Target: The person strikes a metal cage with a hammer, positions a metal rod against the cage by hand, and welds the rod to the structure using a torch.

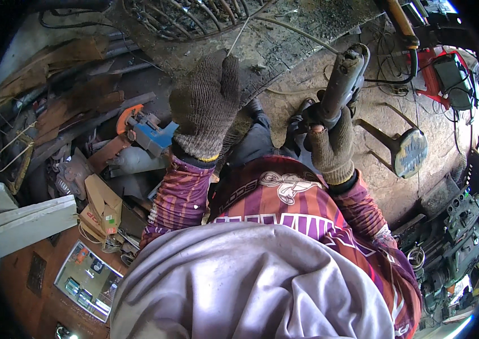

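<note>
My left hand (206, 104), in a grey-brown knitted glove, is closed near the edge of a metal worktable. A thin pale rod (238, 37) rises from its fingertips. Wrapped round the handle of a dark grey welding electrode holder (340, 82) is my right hand (332, 148), gloved likewise, with one bare fingertip showing. From the holder's jaws a second thin rod (298, 33) slants up and left over the worktable (290, 53). The two rods meet or cross above the tabletop; I cannot tell whether they are one bent piece.
Curved metal bars (194, 16) lie on the worktable. A blue and orange power tool (152, 133), scrap metal and a cardboard box (101, 209) crowd the left. At right stand a round-topped stool (410, 152), a red-framed machine (445, 79) with cables and dark machine parts (459, 231).
</note>
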{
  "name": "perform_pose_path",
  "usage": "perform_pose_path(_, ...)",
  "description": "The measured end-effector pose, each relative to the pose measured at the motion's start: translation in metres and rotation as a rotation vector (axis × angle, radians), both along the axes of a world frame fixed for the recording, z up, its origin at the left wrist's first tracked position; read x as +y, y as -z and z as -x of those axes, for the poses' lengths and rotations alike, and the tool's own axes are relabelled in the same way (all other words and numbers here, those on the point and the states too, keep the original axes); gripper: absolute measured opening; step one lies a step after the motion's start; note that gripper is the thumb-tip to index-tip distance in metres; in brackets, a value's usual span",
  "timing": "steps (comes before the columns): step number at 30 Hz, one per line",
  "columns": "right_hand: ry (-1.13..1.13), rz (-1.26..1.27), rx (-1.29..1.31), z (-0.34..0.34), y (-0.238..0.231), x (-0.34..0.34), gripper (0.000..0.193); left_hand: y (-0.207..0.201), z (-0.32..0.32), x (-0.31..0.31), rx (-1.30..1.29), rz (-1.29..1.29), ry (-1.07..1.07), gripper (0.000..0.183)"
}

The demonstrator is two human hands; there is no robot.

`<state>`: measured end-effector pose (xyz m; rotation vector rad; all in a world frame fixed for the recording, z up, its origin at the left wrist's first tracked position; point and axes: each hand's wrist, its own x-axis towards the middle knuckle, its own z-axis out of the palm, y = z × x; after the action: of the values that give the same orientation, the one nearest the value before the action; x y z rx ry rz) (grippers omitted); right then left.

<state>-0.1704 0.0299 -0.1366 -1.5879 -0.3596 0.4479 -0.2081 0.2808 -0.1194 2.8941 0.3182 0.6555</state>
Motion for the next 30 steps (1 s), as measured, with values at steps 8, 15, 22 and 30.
perform_pose_path(8, 0.021, -0.056, 0.044, 0.003, 0.003, 0.006, 0.044, -0.008, -0.001, -0.005, 0.034, 0.077, -0.014, 0.018)
perform_pose_path(15, 0.026, -0.047, 0.047, 0.002, 0.009, 0.008, 0.046, -0.010, 0.000, -0.005, 0.064, 0.086, 0.008, 0.021)
perform_pose_path(22, -0.064, 0.006, 0.075, 0.002, 0.014, 0.001, 0.057, -0.011, -0.007, -0.008, -0.059, 0.128, 0.016, 0.016)
perform_pose_path(30, -0.241, 0.393, -0.462, 0.002, 0.028, -0.005, 0.052, -0.022, 0.002, -0.013, 0.132, 0.294, -0.098, 0.021)
